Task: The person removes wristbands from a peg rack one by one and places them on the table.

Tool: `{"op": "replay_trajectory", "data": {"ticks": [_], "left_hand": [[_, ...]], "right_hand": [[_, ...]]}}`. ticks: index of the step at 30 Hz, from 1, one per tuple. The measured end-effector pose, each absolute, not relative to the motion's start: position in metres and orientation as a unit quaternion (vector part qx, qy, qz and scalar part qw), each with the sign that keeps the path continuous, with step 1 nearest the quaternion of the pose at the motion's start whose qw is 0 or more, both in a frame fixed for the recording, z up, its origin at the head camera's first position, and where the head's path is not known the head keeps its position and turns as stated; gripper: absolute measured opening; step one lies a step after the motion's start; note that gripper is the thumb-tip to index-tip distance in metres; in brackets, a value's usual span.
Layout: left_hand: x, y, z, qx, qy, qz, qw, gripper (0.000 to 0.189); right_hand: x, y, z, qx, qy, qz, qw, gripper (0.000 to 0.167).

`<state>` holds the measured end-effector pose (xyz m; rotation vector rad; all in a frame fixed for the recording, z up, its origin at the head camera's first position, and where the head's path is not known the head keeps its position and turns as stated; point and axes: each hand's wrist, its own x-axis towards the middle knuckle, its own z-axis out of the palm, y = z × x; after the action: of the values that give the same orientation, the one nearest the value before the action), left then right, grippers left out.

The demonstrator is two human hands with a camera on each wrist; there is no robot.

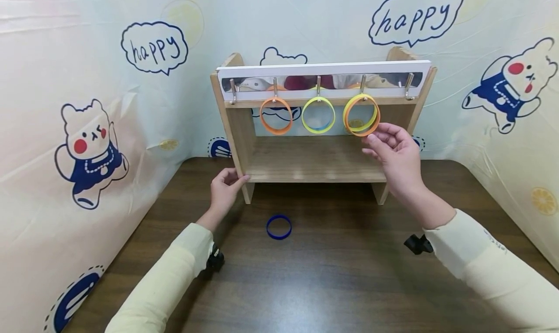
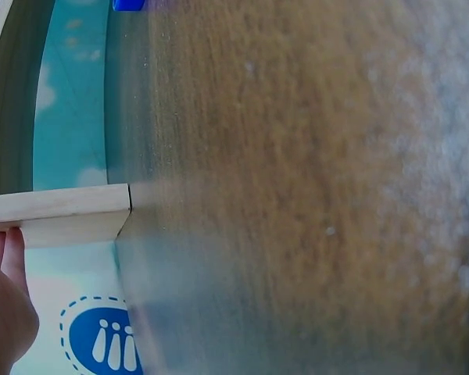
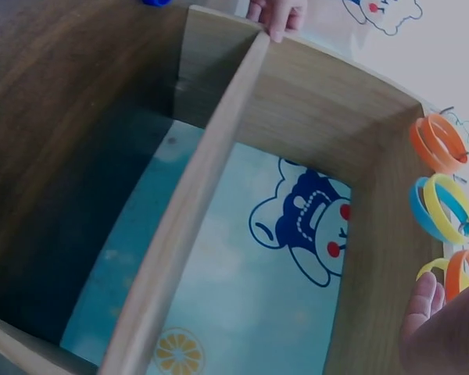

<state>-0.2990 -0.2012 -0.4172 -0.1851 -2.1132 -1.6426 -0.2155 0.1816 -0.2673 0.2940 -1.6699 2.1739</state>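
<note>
Left forearm (image 1: 163,279): your pale sleeve runs diagonally inward from the lower left.
Left hand (image 1: 224,189): gripping; your thumb (image 1: 241,181) points right, opposing bent fingers.
Right forearm (image 1: 493,270): your pale sleeve runs diagonally inward from the lower right.
Right hand (image 1: 398,154): raised above your left; thumb and index finger pinch.
Hands in view: 2, well apart.

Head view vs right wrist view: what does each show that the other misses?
Only head: the "happy" lettering, the left sleeve, and the blue ring on the table as a whole circle.
Only right wrist: the face of the printed bear behind the rack, and cloth through the gap beneath the shelf board.
Both: left hand at the rack's side, right hand at an orange ring, other rings on hooks.
</note>
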Motion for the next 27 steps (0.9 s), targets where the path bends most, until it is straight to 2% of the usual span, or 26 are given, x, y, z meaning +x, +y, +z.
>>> {"op": "replay_trajectory", "data": {"ticks": [27], "left_hand": [[-0.2996, -0.2018, -0.4171, -0.066, -0.772, -0.589, 0.229, 0.035]], "right_hand": [[-0.2243, 0.1802, -0.2597, 0.095, -0.585, 0.784, 0.185, 0.029]]}}
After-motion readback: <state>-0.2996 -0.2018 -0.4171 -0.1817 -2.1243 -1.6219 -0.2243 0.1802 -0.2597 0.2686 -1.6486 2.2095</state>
